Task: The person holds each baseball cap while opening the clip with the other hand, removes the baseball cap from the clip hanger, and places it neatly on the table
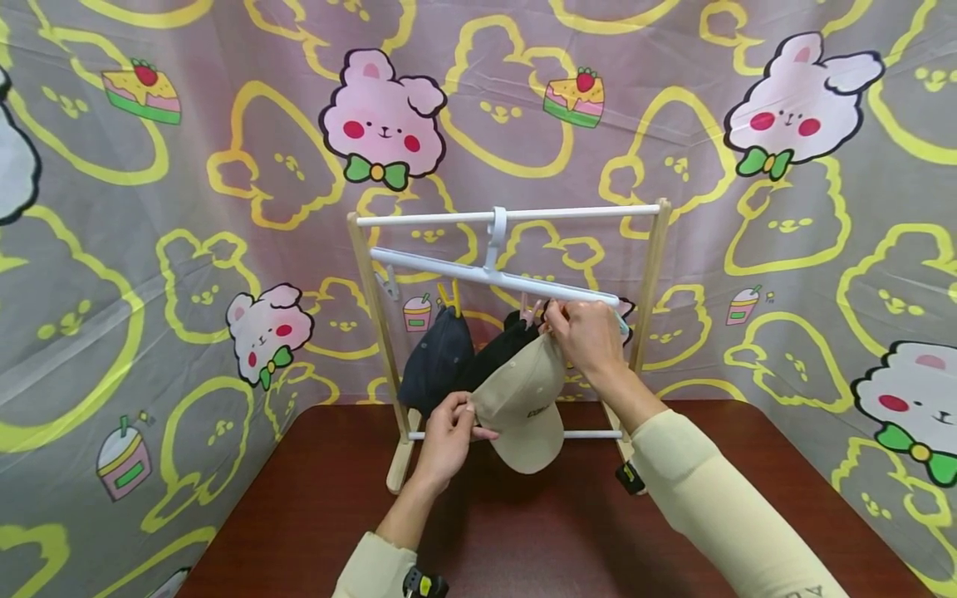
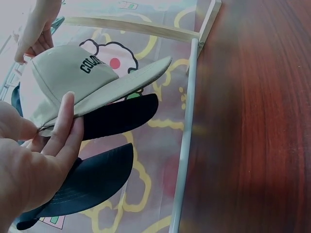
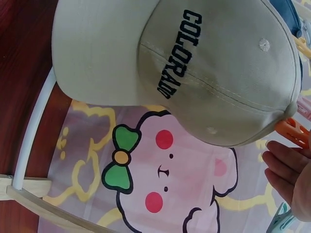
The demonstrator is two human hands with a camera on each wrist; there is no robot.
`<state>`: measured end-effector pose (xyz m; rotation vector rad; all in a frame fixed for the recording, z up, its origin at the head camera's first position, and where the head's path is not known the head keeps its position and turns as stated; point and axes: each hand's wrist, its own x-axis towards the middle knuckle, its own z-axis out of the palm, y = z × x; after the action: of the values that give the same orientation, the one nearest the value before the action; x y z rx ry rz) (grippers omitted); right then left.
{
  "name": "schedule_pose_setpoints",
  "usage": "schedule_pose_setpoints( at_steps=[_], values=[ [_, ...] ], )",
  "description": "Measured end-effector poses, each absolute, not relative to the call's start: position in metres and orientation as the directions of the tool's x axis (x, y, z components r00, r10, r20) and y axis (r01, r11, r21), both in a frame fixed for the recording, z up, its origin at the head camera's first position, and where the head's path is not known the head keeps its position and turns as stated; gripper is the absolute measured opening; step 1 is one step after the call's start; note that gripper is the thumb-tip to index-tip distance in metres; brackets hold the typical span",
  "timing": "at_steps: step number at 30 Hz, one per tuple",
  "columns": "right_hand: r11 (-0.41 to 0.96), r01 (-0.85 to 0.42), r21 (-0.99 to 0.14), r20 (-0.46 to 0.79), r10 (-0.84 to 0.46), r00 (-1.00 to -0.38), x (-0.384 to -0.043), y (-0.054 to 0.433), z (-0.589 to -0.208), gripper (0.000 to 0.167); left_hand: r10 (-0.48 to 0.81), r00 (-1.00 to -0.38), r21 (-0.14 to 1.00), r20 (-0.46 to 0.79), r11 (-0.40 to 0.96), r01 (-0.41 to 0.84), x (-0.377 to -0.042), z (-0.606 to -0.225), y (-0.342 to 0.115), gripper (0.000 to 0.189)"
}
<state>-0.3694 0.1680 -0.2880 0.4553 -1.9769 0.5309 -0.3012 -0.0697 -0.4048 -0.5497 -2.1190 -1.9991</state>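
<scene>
A beige baseball cap [image 1: 523,386] with dark lettering hangs brim down at the right of two dark caps. My left hand [image 1: 449,440] pinches its edge beside the brim between thumb and finger; the other fingers lie straighter under it in the left wrist view. Up at the cap's top, my right hand [image 1: 591,336] holds an orange clothespin [image 3: 293,132], whose tip meets the fabric; part of the grip is out of frame. A black cap [image 1: 497,357] hangs below a pink clothespin [image 1: 529,309]. A navy cap [image 1: 437,361] hangs from a yellow clothespin [image 1: 450,297].
The white hanger [image 1: 493,272] tilts down to the right on the rack's top bar [image 1: 419,218]. A grey clothespin [image 1: 389,284] hangs at its left end, a teal one [image 3: 282,218] at the right. The wooden rack stands on a dark red table [image 1: 321,498] before a patterned curtain.
</scene>
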Motion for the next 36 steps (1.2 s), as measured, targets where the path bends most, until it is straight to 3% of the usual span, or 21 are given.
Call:
schedule_pose_setpoints(
  at_steps=[15,25,31,36],
  values=[
    [0.859,-0.421,-0.291,0.863,0.045,-0.503,-0.363,0.173,-0.291,0.050,0.178,-0.916,0.931,0.359,-0.004,0.364,-0.300,-0.408,-0.071,0.024],
    [0.836,-0.466,-0.290,0.865,0.021,-0.501,-0.364,0.183,-0.295,0.037,0.193,-0.911,0.930,0.363,-0.020,0.367,-0.297,-0.410,-0.070,0.025],
    [0.793,-0.532,-0.295,0.865,-0.015,-0.502,-0.363,0.193,-0.295,0.020,0.201,-0.919,0.939,0.340,-0.031,0.341,-0.297,-0.412,-0.069,0.025],
    [0.759,-0.583,-0.288,0.862,-0.058,-0.503,-0.360,0.197,-0.292,0.019,0.201,-0.923,0.944,0.329,-0.043,0.327,-0.298,-0.414,-0.069,0.025]
  ],
)
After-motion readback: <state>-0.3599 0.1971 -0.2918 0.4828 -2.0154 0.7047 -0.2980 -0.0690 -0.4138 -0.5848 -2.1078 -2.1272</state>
